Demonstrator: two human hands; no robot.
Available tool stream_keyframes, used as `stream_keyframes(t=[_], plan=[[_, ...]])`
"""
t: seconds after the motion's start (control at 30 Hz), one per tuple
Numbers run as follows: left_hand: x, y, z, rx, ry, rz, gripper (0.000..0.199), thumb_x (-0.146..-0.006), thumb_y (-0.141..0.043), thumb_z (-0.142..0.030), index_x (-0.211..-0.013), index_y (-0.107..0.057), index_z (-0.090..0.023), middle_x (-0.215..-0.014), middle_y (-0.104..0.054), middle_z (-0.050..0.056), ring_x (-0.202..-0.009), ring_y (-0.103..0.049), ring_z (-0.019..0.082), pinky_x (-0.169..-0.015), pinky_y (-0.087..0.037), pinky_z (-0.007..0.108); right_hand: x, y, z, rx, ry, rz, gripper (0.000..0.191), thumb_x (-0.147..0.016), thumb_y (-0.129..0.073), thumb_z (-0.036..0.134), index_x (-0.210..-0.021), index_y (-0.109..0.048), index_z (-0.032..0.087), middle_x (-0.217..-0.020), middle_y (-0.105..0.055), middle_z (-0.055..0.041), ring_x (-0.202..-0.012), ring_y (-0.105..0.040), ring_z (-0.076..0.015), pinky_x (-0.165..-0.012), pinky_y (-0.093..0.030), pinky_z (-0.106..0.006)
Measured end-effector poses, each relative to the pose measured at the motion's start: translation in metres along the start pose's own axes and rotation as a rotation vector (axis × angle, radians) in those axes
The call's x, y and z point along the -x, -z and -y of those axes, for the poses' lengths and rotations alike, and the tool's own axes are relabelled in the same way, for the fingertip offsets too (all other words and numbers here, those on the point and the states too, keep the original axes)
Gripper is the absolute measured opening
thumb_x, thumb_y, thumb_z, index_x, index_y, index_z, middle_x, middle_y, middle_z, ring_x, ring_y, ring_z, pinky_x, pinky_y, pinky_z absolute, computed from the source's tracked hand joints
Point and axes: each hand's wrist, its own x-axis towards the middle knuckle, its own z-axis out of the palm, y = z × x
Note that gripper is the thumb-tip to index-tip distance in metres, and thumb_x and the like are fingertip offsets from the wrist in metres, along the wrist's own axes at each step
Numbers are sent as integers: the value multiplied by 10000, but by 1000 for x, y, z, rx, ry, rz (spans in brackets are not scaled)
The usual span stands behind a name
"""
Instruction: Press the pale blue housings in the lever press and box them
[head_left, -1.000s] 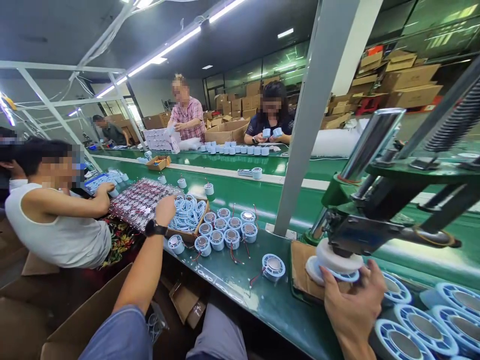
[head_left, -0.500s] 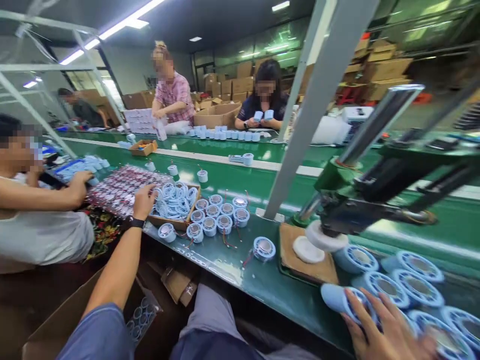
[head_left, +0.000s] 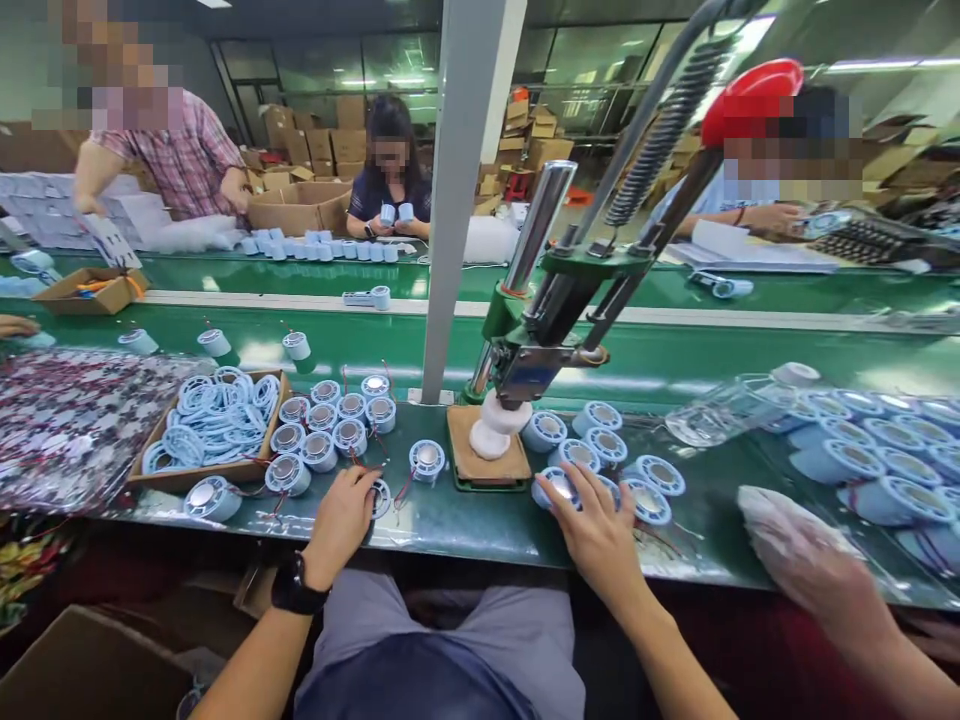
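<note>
My left hand (head_left: 341,525) has its fingers closed on a light blue ring (head_left: 382,499) just above the green bench edge. My right hand (head_left: 600,535) grips a light blue cylindrical housing (head_left: 553,488), fingertips over its top; its palm hides part of the neighbouring housings. Between my hands, one housing with a metal disc and red wires (head_left: 427,460) stands upright. Beyond it is a hand press (head_left: 525,370) with a white round head (head_left: 508,410) over a white round pad (head_left: 489,440) on a brown board (head_left: 465,465).
Left stand several wired housings (head_left: 319,451) and a cardboard box of blue rings (head_left: 217,425). A co-worker's gloved hand (head_left: 795,545) is at right, near a clear bottle (head_left: 720,410) and more housings (head_left: 847,460). A grey post (head_left: 457,200) rises behind the bench; co-workers sit across.
My view has swung right. My left hand has left the ring box and come back toward me with a ring. My right hand stays on a housing, now closer to the press.
</note>
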Motion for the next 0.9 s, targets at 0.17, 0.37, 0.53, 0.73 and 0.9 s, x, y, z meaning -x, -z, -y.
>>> stream_keyframes(t=[0.17, 0.37, 0.53, 0.73, 0.9], plan=[[9, 0, 12, 187, -95, -73, 391, -930, -475, -182, -1290, -624, -215, -1302, -633, 90, -1191, -542, 247, -1047, -466, 446, 4, -5, -15, 40, -15, -23, 370, -972, -439, 175, -1230, -670, 306, -1415, -514, -98, -1315, -474, -268, -1164, -171, -582], [23, 8, 10, 186, -87, 16, 559, -834, -604, -179, -1386, -538, -240, -1406, -560, 98, -1252, -466, 279, -1074, -407, 497, -2, -18, -43, 27, 12, -56, 375, -999, -380, 246, -1182, -707, 266, -1370, -547, -111, -1282, -493, -265, -1159, -213, -549], [20, 2, 1, 127, -25, -11, 580, -830, -631, -222, -1398, -513, -236, -1368, -564, 105, -1234, -468, 290, -1041, -403, 480, -12, -12, -46, -15, -22, -79, 395, -1004, -363, 331, -1160, -708, 215, -1386, -517, -134, -1318, -453, -298, -1145, -216, -586], [19, 1, -4, 105, -25, -21, 616, -817, -634, -196, -1413, -490, -256, -1354, -570, 101, -1202, -483, 287, -999, -415, 457, -33, 1, 52, -435, -32, -209, 340, -942, -486, 281, -1233, -635, 185, -1305, -537, -143, -1218, -526, -255, -1026, -453, -436], [18, -4, -3, 103, -13, -73, 607, -807, -701, -275, -1382, -513, -232, -1376, -568, 116, -1237, -474, 311, -1037, -400, 505, -76, -28, 140, -664, -68, -66, 389, -955, -492, 306, -1305, -588, 168, -1407, -452, -169, -1319, -429, -305, -1040, -440, -495]])
